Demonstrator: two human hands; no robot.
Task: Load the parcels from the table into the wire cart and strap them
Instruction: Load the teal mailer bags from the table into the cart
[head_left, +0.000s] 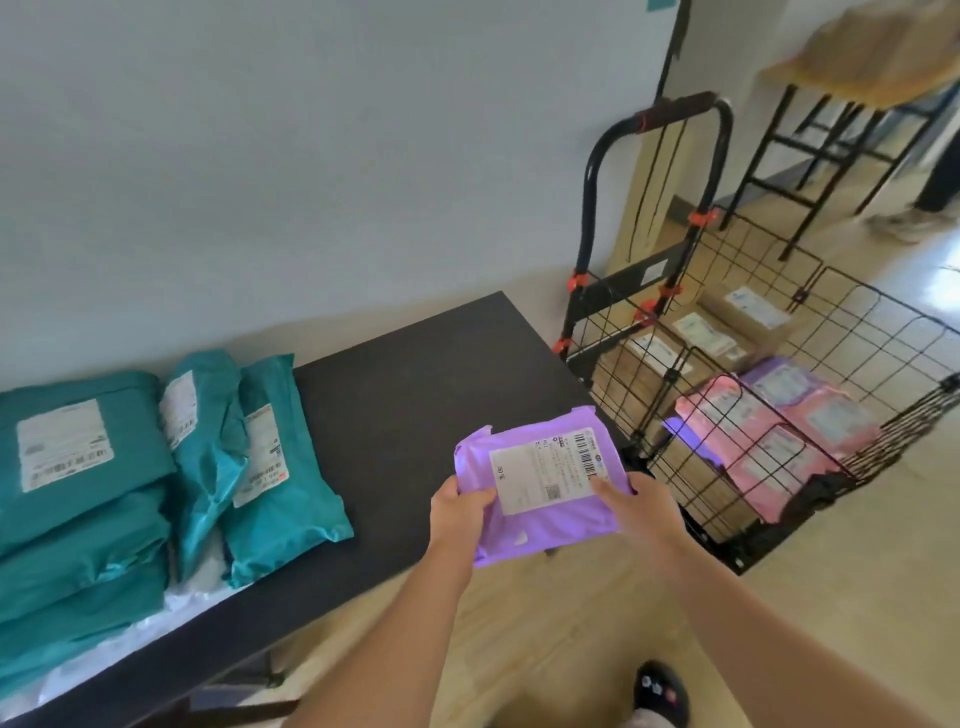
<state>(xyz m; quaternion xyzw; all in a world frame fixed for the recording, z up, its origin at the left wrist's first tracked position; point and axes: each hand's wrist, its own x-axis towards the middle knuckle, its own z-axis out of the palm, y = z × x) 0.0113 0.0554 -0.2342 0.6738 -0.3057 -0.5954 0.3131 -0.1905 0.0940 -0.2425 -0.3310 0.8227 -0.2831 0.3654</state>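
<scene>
A dark desk (415, 374) fills centre frame. Both hands, left (460, 512) and right (641, 506), grip the purple parcel (540, 488); it should land flat beside the pink parcels (779, 436) in the wire cart (769, 364).

The scene is evenly lit by soft, diffuse light, brightest on the floor (857, 545) at the far right. Only faint shadows are cast beside the desk (415, 374). Straight lines are bowed by wide-angle distortion toward the edges, and the far right corner is smeared by blur.
</scene>
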